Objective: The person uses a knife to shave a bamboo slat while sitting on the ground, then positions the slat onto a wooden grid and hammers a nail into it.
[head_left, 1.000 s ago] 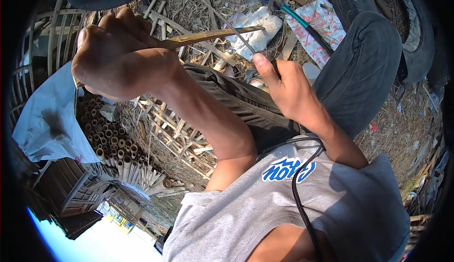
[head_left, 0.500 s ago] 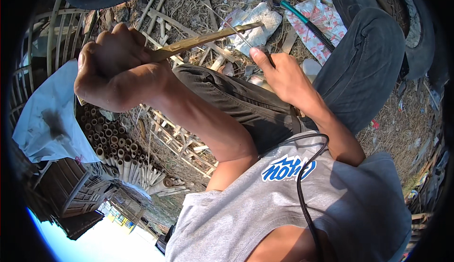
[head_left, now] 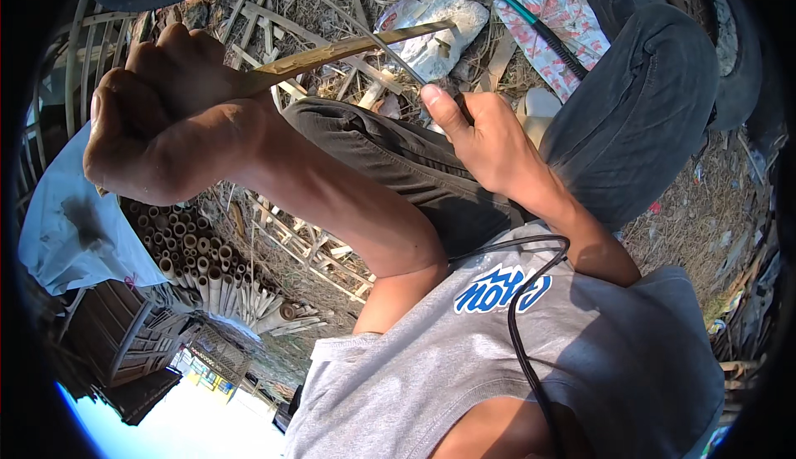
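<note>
"Wooden, that stick (head_left: 329,53). Where was it?"

"Clenched in the left hand (head_left: 166,119), fingers curled tight, its far end over a pale stone (head_left: 466,15)."

"And the right hand (head_left: 493,140)?"

"Grasping the near end of a thin metal tool (head_left: 400,63), thumb laid along it. The tool crossed the stick; I couldn't tell whether they touched."

"Nearby?"

"A green-and-black hammer (head_left: 537,28) lay on a red-and-white sheet (head_left: 578,24)."

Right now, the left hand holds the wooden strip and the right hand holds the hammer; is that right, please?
Not quite: the head view shows the right hand holding a thin rod, not the hammer; the left hand does hold the wooden strip.
</note>
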